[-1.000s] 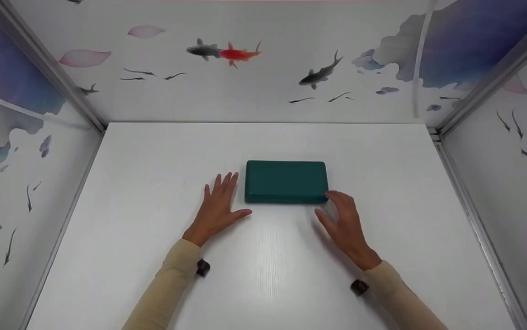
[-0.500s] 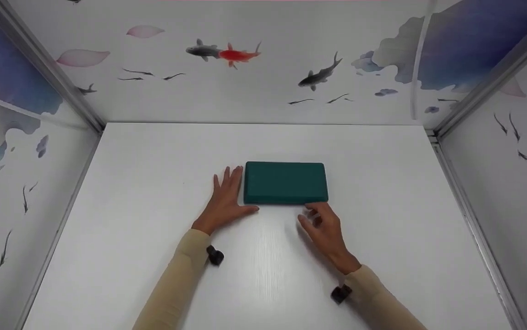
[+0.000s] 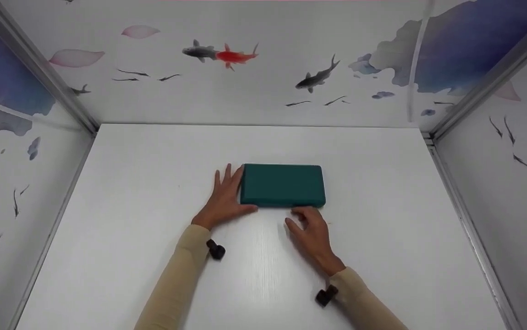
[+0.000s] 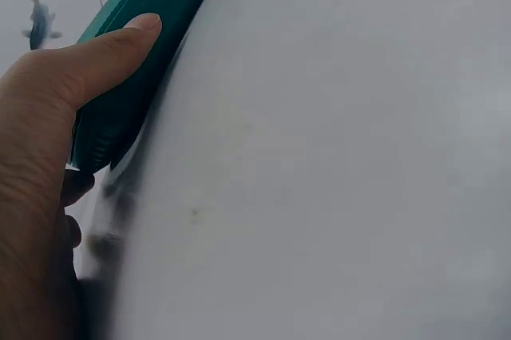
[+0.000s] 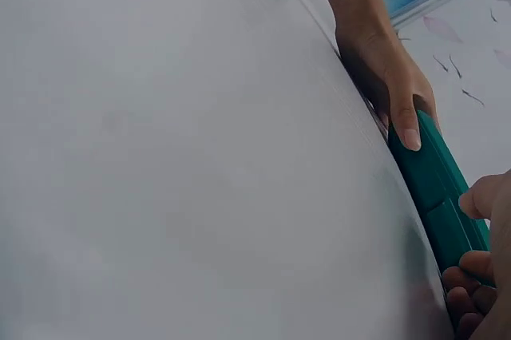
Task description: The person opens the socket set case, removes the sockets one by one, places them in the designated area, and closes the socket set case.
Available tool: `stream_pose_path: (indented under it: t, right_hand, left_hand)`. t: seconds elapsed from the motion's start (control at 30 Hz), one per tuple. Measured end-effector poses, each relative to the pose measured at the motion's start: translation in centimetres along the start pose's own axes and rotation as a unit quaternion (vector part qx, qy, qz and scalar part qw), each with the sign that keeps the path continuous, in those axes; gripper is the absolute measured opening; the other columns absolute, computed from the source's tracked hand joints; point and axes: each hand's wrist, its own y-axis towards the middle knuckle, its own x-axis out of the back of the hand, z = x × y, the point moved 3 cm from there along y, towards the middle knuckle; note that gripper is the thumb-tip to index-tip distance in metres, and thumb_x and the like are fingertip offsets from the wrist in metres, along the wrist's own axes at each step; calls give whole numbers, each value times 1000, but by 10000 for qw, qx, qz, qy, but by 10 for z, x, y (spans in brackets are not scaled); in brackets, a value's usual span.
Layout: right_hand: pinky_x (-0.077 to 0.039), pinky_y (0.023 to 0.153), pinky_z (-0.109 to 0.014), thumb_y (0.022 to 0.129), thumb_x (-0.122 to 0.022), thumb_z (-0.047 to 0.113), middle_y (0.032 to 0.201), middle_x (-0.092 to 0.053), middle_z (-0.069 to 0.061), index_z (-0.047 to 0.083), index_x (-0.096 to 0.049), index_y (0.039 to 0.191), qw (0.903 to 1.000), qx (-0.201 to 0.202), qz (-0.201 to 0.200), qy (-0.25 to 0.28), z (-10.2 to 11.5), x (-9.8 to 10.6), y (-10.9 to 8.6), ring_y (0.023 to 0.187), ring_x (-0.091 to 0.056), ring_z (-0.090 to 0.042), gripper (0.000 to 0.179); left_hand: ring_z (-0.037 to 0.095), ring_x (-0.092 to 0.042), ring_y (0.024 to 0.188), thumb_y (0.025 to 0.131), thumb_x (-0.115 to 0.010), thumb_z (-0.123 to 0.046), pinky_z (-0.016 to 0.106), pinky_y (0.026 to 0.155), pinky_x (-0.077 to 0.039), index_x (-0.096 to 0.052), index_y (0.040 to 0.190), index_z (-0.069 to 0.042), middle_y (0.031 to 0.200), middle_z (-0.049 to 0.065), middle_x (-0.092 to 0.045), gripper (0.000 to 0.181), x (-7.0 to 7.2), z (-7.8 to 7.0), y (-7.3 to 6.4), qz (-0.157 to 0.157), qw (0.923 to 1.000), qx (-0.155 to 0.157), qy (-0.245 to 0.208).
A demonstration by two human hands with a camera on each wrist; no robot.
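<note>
A dark green rectangular case [image 3: 283, 185] lies flat on the white table, its long side facing me. The wrist views show a thin seam or tab line on the front side. My left hand [image 3: 222, 204] rests against the case's left end, fingers mostly straight and spread. Its thumb [image 4: 120, 53] presses on the front side, and the index finger lies along the left edge. My right hand [image 3: 313, 236] is at the front edge, right of the middle. Its fingers [image 5: 471, 276] are loosely bent near the front side; whether they press on it is hard to tell.
White table [image 3: 153, 275] surrounds the case. Printed panels with fish and petals stand behind [image 3: 245, 91] and at both sides. Small black wrist cameras hang under the left [image 3: 216, 250] and right [image 3: 326, 295] sleeves.
My left hand has moved right, up against the case's left end. The right hand has slid left and nearer to me, from the case's right front corner along its front edge.
</note>
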Motion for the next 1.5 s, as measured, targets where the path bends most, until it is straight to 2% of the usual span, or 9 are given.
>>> stream_pose_path:
  t: [0.2,0.43,0.57,0.67,0.77,0.9,1.0,1.27,1.5]
  right_hand:
    - [-58,90,-38,97,-86,15,113,-73,-7,6,-77,120,9995,-272,-12,-138,5,-7,3,101,-66,-21,27]
    - [-56,78,-33,98,-84,10,102,-74,-6,3,-80,117,9997,-194,-127,13,9,-5,8,88,-63,-19,21]
    - [-57,68,-25,103,-80,14,94,-76,-7,2,-81,118,9925,-926,-64,794,12,-7,9,77,-64,-15,20]
    - [-60,59,-26,107,-76,22,95,-78,-14,1,-81,120,9645,-1844,-32,1888,13,-11,7,68,-68,-17,26]
    - [-65,61,-32,108,-75,28,104,-78,-22,-2,-79,121,9206,-2579,-218,2924,14,-17,6,70,-73,-23,32]
    - [-68,78,-33,107,-77,31,114,-78,-26,-5,-77,123,8672,-3207,-626,3758,18,-25,8,82,-78,-23,40]
    - [-67,79,-31,107,-78,29,110,-78,-27,-10,-75,123,8356,-3511,-918,4124,21,-30,9,81,-78,-21,43]
    - [-66,78,-28,106,-78,28,105,-79,-24,-13,-72,122,8007,-3852,-1091,4456,21,-33,12,77,-76,-16,44]
    - [-65,78,-27,104,-80,29,103,-80,-21,-11,-71,121,7917,-3963,-1097,4519,20,-33,14,77,-75,-15,44]
  left_hand:
    - [34,3,171,82,-83,-75,59,134,15,-7,179,-17,185,16,-11,136,10,-2,2,43,9999,-130,62]
    - [32,-10,171,78,-83,-76,57,133,18,-16,179,-19,183,11,-24,133,8,-3,7,-199,9997,-144,-16]
    - [34,-11,171,77,-84,-76,59,134,15,-20,178,-22,182,12,-26,132,6,-5,9,-274,9993,-110,-229]
    - [34,-10,171,77,-84,-76,59,134,14,-19,178,-22,182,12,-25,132,3,-5,10,-232,9993,-102,-274]
    - [35,-12,171,78,-83,-76,59,134,13,-19,179,-21,182,14,-26,132,1,-7,11,-208,9993,-139,-265]
    - [36,-10,171,78,-81,-78,58,135,11,-18,179,-23,182,14,-25,132,-2,-5,10,-204,9995,-20,-258]
    - [33,-9,171,79,-80,-78,57,135,12,-17,179,-24,182,13,-24,130,-4,-5,9,-141,9997,31,-210]
    - [33,-8,171,86,-75,-77,57,134,15,-12,179,-20,183,14,-20,126,-1,-7,3,11,9999,-58,-157]
    - [35,-7,171,85,-74,-82,57,136,12,-14,179,-21,183,16,-18,127,2,-4,3,18,9991,-12,-419]
